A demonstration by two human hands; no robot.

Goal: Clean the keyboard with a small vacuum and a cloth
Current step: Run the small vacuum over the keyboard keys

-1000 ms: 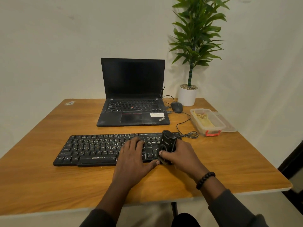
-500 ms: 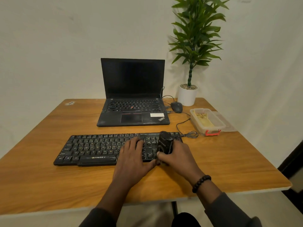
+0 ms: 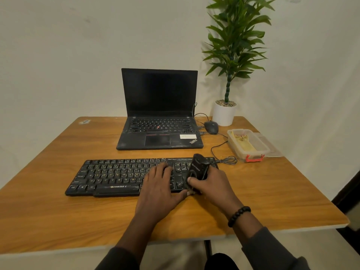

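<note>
right hand (image 3: 215, 184) gripping vacuum (image 3: 197, 168) at keyboard (image 3: 116, 176) right edge

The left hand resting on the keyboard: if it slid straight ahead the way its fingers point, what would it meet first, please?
Probably the laptop: the left hand points across the keyboard toward its front edge, though depth is uncertain.

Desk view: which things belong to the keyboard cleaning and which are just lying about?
In the job: keyboard, small vacuum gripped by right hand, left hand resting on the keys, yellow cloth in the plastic box.

Lying about: laptop, mouse, potted plant.
</note>
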